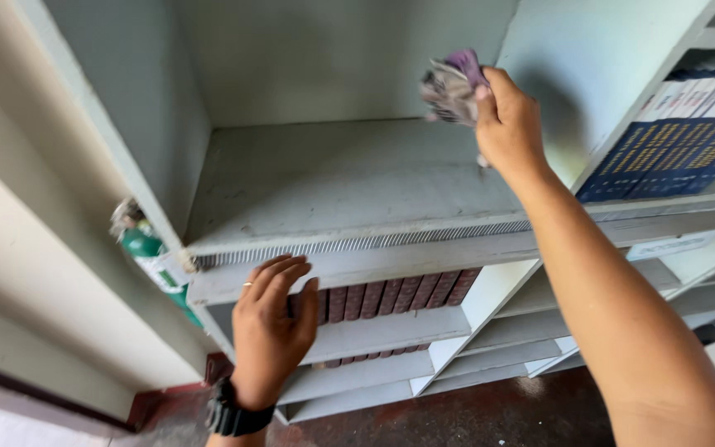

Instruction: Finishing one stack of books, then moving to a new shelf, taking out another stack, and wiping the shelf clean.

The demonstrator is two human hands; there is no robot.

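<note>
We are wiping the shelf (333, 178), right hand (508, 124) clamped on a rag (450, 87), probably cloth, left hand (271, 327) flat, fingers spread, bracing the edge; far corner needing reach.

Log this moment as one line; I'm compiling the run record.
right hand: holds crumpled cloth above shelf | left hand: rests on shelf edge

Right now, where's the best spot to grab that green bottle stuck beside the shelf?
Probably by the green bottle's body, coming from the left front. It hangs tilted against the shelf's outer side wall, so that side is open; its top is hidden under something crumpled.
</note>
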